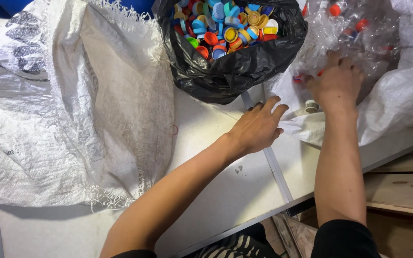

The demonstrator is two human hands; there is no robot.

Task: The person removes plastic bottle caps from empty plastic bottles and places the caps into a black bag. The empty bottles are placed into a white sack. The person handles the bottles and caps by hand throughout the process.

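My right hand (336,82) reaches into a white woven sack (397,100) at the right, among several crushed clear plastic bottles (354,28) with red and orange caps; its fingers are buried in the bottles, so its grip is hidden. My left hand (258,125) rests flat on the white table (225,191) with fingers spread, touching the sack's folded edge and holding nothing. A black plastic bag (235,67) full of coloured bottle caps (225,26) stands just beyond the left hand.
A large white woven sack (68,105) with a frayed edge covers the table's left side. A metal strip (276,167) runs across the tabletop. Wooden boards (402,186) lie below the table's right edge. A small capped bottle neck (311,106) lies by the sack's opening.
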